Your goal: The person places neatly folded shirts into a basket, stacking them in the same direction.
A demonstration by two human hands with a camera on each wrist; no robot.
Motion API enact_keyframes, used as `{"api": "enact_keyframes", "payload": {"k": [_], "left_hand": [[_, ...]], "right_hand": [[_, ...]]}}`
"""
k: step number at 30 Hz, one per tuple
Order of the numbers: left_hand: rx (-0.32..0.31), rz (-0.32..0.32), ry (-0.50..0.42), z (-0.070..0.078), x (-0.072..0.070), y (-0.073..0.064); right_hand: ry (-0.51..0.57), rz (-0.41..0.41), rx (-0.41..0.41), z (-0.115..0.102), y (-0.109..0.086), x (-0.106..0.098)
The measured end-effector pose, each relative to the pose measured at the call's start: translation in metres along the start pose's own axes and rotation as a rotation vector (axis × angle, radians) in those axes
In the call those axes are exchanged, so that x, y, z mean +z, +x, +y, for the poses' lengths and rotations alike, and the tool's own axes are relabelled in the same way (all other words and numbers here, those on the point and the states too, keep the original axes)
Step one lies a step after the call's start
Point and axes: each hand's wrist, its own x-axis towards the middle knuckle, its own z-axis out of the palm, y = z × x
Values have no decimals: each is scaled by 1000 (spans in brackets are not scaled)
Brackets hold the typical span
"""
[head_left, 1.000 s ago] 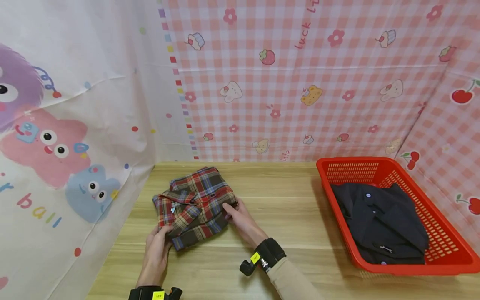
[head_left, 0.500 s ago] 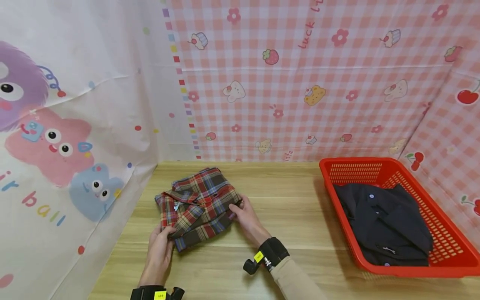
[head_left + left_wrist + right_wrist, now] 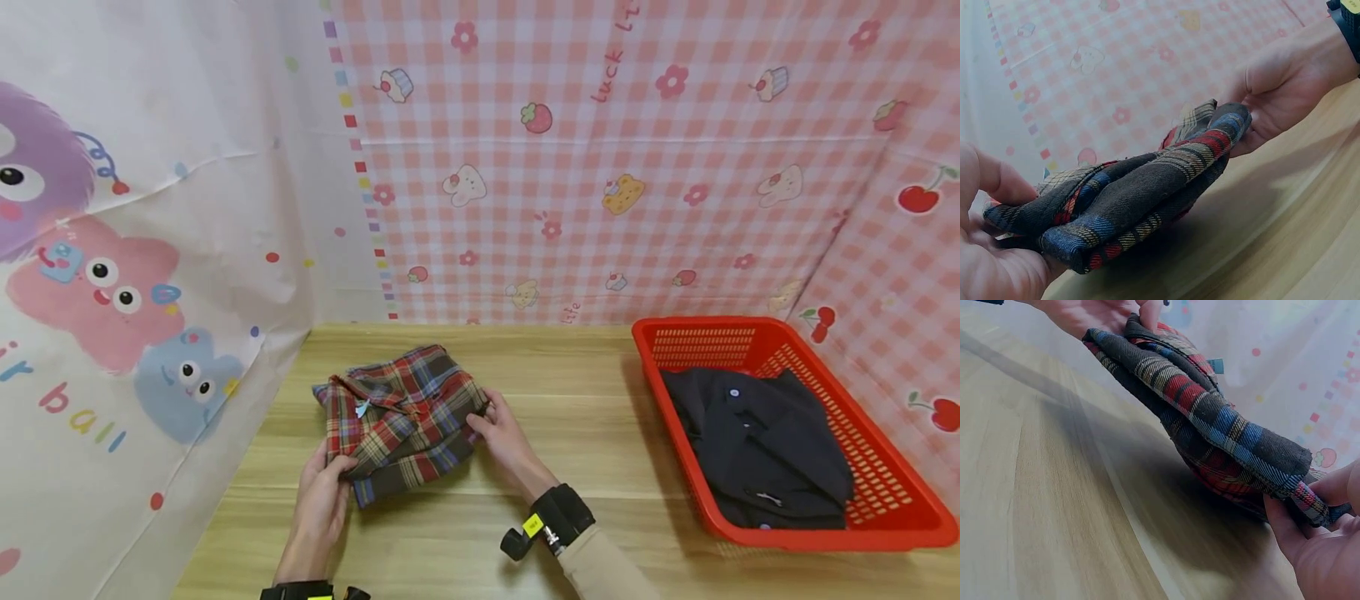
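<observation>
A folded plaid shirt [image 3: 408,417] in red, black, blue and cream is held between both hands over the left part of the table. Its near edge is lifted off the wood, with a shadow below it in the right wrist view. My left hand [image 3: 321,496] pinches the near left corner, thumb on top and fingers beneath. At the right side my right hand [image 3: 506,437] pinches the other corner. The layered folds of the shirt [image 3: 1147,187] show edge-on in the left wrist view. A small light blue tag [image 3: 363,408] lies near the collar.
A red plastic basket [image 3: 678,467] stands on the right of the wooden table [image 3: 570,433]. Inside lies a folded dark shirt [image 3: 757,450] with buttons. Pink checked cloth [image 3: 577,167] hangs behind, and a white cartoon cloth [image 3: 225,208] hangs at the left.
The plaid shirt's near edge has risen and its far part has shifted slightly toward me. My right hand has moved a little to the right. Both hands keep their grip.
</observation>
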Motion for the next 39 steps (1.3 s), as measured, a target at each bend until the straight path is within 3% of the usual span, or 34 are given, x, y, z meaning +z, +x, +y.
{"api": "enact_keyframes", "payload": {"k": [9, 21, 29, 39], "left_hand": [[8, -31, 1, 8, 10, -11], [49, -75, -21, 17, 22, -26], [90, -81, -13, 25, 35, -32], [169, -151, -2, 33, 47, -37]], "right_hand": [[75, 2, -22, -13, -8, -3], [63, -18, -22, -32, -25, -10], [81, -3, -41, -46, -34, -17], [120, -1, -64, -62, -43, -26]]}}
